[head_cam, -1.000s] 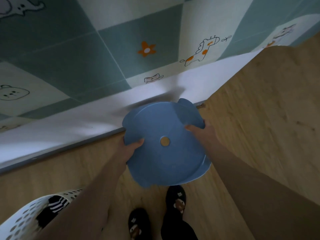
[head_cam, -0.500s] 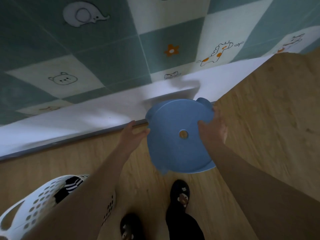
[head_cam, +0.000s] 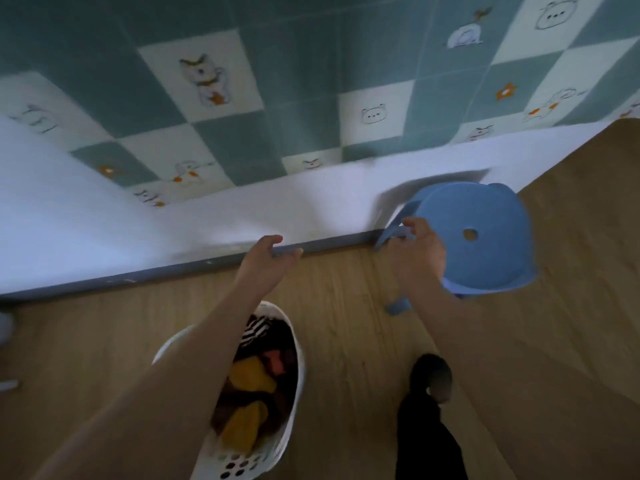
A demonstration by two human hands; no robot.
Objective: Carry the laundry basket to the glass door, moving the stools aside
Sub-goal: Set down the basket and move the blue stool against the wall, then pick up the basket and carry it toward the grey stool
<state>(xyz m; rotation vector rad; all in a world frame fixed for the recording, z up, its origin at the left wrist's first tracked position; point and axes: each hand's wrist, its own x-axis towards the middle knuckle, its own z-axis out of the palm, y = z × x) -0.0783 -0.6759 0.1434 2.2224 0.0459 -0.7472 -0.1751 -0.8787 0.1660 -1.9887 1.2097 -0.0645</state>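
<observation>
- Across the upper left of the frame runs a wall of teal and pale tiles (head_cam: 214, 81) printed with cartoon animals; below it a white band (head_cam: 104, 216) meets the wooden floor (head_cam: 346, 306) at a grey strip.
- Lower left of centre, a white perforated laundry basket (head_cam: 291, 393) sits on the floor, holding striped, yellow, red and dark clothes; the left forearm crosses over it.
- At centre, the left hand (head_cam: 265, 263) hangs empty, fingers loosely spread and curled, over the grey strip.
- Right of centre, the right hand (head_cam: 420, 258) is half open at the left edge of the blue stool (head_cam: 485, 237); whether it touches the rim cannot be told.
- The stool stands against the white band, its round seat with a centre hole.
- At the lower right, a dark-trousered leg and slipper (head_cam: 431, 379) stand on the floor.
</observation>
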